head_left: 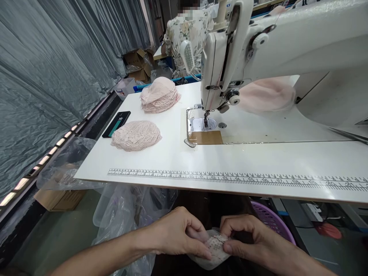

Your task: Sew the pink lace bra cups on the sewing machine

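Below the table's front edge, my left hand [179, 232] and my right hand [248, 237] both pinch a small pale pink lace piece [215, 245] held over my lap. The fingers of each hand are closed on its edges, thumbs on top. On the white table [172, 161] lies a flat pile of pink lace pieces [135, 135] at the left, and a taller stack of pink padded cups [160, 94] farther back. The white sewing machine [258, 50] stands to the right, its needle [206, 119] over the metal plate.
A black phone [116, 124] lies at the table's left edge. A printed ruler [230, 178] runs along the front. Clear plastic bags [120, 214] and a cardboard box [59, 199] sit on the floor at left, a purple basket [271, 220] under the table. Another person [186, 34] sits beyond.
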`<state>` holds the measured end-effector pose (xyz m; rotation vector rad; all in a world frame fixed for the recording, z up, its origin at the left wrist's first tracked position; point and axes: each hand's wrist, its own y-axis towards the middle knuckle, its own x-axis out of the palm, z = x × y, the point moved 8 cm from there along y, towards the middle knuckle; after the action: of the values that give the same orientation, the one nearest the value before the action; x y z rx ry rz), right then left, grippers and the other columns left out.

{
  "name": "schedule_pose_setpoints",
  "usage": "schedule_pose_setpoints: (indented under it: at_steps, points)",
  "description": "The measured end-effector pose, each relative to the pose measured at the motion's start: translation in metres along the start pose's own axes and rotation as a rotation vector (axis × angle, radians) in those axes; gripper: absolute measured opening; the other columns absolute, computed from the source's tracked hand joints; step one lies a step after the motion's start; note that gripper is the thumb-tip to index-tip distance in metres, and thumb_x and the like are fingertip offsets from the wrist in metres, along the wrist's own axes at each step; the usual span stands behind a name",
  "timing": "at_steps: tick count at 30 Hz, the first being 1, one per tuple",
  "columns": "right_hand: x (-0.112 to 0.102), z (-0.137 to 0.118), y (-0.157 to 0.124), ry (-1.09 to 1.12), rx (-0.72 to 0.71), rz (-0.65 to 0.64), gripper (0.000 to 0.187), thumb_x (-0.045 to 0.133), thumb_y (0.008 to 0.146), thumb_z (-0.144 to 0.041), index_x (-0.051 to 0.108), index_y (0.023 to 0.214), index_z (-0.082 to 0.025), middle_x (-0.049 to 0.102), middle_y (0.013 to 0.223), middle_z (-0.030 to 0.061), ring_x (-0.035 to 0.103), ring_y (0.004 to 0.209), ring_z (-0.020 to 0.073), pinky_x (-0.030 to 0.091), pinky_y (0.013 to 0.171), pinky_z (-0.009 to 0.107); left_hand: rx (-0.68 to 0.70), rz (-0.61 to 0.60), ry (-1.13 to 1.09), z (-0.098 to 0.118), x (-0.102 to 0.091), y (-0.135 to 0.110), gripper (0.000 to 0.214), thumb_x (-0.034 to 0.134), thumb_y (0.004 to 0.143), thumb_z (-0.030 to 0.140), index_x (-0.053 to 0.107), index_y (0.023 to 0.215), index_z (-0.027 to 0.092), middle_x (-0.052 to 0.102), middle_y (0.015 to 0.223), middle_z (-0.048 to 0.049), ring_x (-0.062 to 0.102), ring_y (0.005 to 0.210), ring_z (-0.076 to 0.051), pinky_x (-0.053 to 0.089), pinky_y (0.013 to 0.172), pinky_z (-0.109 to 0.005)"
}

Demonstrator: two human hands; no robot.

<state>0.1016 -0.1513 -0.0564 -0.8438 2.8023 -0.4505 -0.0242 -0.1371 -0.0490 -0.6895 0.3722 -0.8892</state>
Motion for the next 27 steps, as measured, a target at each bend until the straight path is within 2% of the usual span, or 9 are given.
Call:
schedule_pose_setpoints:
  at_steps: [3, 7, 11, 13, 17, 19, 23, 25, 27]
  points:
    - [0.003, -0.003, 0.002, 0.035, 0.004, -0.029, 0.023, 0.064, 0.077, -0.044, 0.063, 0.073, -0.021, 0.056, 0.073, -0.0024, 0.050, 0.071, 0.0140, 0.038, 0.066, 0.023, -0.022, -0.012, -0.015, -0.001, 0.001, 0.000, 0.026, 0.076, 0.058, 0.032, 0.071, 0.074, 0.011, 0.056, 0.057, 0.0029, 0.041, 0.051, -0.007, 0.033, 0.051, -0.018]
    - [0.009, -0.003, 0.008, 0.093, 0.019, -0.075, 0.026, 0.065, 0.077, -0.043, 0.059, 0.068, -0.019, 0.049, 0.066, -0.0036, 0.043, 0.064, 0.0115, 0.033, 0.059, 0.022, 0.027, -0.014, 0.005, -0.001, 0.001, 0.003, 0.028, 0.075, 0.061, 0.036, 0.072, 0.075, 0.013, 0.057, 0.057, 0.0020, 0.045, 0.052, -0.008, 0.037, 0.054, -0.019]
    - [0.003, 0.005, 0.009, 0.146, 0.019, -0.053, 0.029, 0.062, 0.079, -0.044, 0.058, 0.066, -0.018, 0.051, 0.066, -0.0029, 0.043, 0.063, 0.0116, 0.034, 0.060, 0.023, 0.062, -0.066, -0.030, -0.003, -0.003, 0.005, 0.024, 0.072, 0.067, 0.032, 0.072, 0.081, 0.014, 0.063, 0.065, -0.0001, 0.050, 0.057, -0.009, 0.040, 0.058, -0.019]
    - [0.001, 0.011, 0.008, 0.165, 0.033, -0.056, 0.031, 0.061, 0.079, -0.046, 0.058, 0.066, -0.018, 0.050, 0.066, -0.0027, 0.043, 0.063, 0.0120, 0.034, 0.060, 0.024, 0.058, -0.091, -0.015, -0.006, -0.004, 0.006, 0.020, 0.069, 0.070, 0.029, 0.073, 0.083, 0.015, 0.060, 0.059, 0.0018, 0.046, 0.052, -0.007, 0.039, 0.056, -0.018]
    - [0.007, 0.013, 0.008, 0.189, 0.052, -0.144, 0.029, 0.064, 0.077, -0.045, 0.060, 0.068, -0.018, 0.049, 0.067, -0.0025, 0.042, 0.062, 0.0116, 0.033, 0.058, 0.024, 0.054, -0.121, 0.005, -0.006, -0.004, 0.007, 0.018, 0.069, 0.071, 0.028, 0.073, 0.083, 0.016, 0.052, 0.049, 0.0051, 0.035, 0.042, -0.004, 0.032, 0.045, -0.015]
    - [0.007, 0.008, 0.008, 0.193, 0.037, -0.142, 0.029, 0.065, 0.076, -0.044, 0.062, 0.066, -0.018, 0.049, 0.066, -0.0025, 0.042, 0.060, 0.0111, 0.033, 0.056, 0.023, 0.086, -0.133, -0.047, -0.002, -0.004, 0.005, 0.019, 0.069, 0.072, 0.030, 0.073, 0.084, 0.016, 0.058, 0.055, 0.0031, 0.043, 0.047, -0.005, 0.037, 0.049, -0.015]
    - [-0.002, 0.002, 0.008, 0.215, 0.030, -0.067, 0.032, 0.066, 0.074, -0.047, 0.061, 0.060, -0.018, 0.050, 0.063, -0.0018, 0.045, 0.060, 0.0125, 0.036, 0.055, 0.024, 0.135, -0.202, -0.197, -0.004, -0.002, 0.001, 0.030, 0.072, 0.069, 0.040, 0.072, 0.088, 0.018, 0.068, 0.073, -0.0002, 0.061, 0.069, -0.010, 0.048, 0.071, -0.020]
    - [-0.005, 0.005, 0.006, 0.206, 0.055, -0.060, 0.033, 0.066, 0.073, -0.048, 0.062, 0.060, -0.019, 0.051, 0.063, -0.0012, 0.046, 0.060, 0.0130, 0.037, 0.056, 0.025, 0.109, -0.206, -0.203, -0.013, -0.002, 0.001, 0.033, 0.077, 0.063, 0.040, 0.072, 0.087, 0.018, 0.068, 0.071, 0.0005, 0.062, 0.070, -0.011, 0.049, 0.071, -0.020]
    - [-0.005, 0.009, 0.004, 0.193, 0.073, -0.074, 0.032, 0.066, 0.074, -0.048, 0.063, 0.061, -0.019, 0.052, 0.064, -0.0011, 0.046, 0.060, 0.0129, 0.038, 0.057, 0.025, 0.105, -0.188, -0.199, -0.020, -0.003, 0.003, 0.029, 0.077, 0.063, 0.035, 0.072, 0.085, 0.017, 0.068, 0.070, 0.0010, 0.062, 0.069, -0.010, 0.049, 0.070, -0.019]
